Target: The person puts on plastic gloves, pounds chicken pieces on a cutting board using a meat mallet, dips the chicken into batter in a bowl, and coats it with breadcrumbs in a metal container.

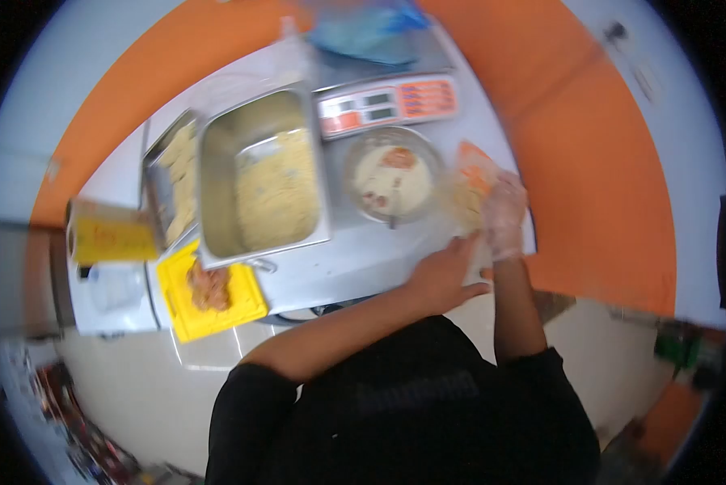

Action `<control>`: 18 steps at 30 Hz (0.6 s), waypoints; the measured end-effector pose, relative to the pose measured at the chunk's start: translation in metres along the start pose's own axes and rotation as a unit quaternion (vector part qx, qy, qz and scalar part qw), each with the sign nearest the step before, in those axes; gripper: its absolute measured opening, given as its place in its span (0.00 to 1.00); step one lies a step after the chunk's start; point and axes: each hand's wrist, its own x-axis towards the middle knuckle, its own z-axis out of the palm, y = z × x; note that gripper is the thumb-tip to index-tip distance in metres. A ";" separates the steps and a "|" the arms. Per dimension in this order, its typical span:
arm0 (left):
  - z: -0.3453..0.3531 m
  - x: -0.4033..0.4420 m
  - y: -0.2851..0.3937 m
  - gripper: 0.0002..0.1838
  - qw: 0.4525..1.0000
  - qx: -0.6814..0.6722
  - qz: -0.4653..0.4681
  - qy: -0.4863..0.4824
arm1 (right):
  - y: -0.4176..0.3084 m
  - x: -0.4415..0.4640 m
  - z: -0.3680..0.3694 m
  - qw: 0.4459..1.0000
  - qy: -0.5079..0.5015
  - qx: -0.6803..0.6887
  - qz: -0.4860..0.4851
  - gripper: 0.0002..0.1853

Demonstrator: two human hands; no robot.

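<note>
My right hand (505, 217), in a clear plastic glove, is at the table's right edge against a clear plastic bag with orange print (470, 182). Its fingers are smeared by motion, so I cannot tell whether they grip the bag. Just below the bag is my bare left hand (450, 273), fingers stretched out and thumb apart, the fingertips close to the bag's lower end. Left of the bag stands a round metal bowl (355, 198) of pale batter, with an orange-brown lump and a spoon-like handle (394, 212) in it.
A deep steel pan (217, 182) holds yellowish crumbs, beside a shallower tray (154, 166). Raw meat (208, 287) lies on a yellow board (238, 311). Behind the bowl stands a scale (387, 107) with a blue bag (369, 34). A yellow-labelled roll (114, 241) is far left.
</note>
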 end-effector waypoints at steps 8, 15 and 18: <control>-0.009 0.068 0.006 0.10 0.995 0.076 -0.040 -0.053 | -0.038 0.008 -0.013 0.954 -0.056 0.208 0.207 0.12; -0.021 0.117 0.003 0.12 0.991 0.108 -0.079 -0.016 | -0.079 -0.011 -0.001 0.942 -0.051 0.291 0.162 0.11; -0.004 0.130 -0.017 0.13 0.992 0.110 -0.061 0.007 | -0.074 -0.016 -0.006 0.935 -0.081 0.309 0.155 0.18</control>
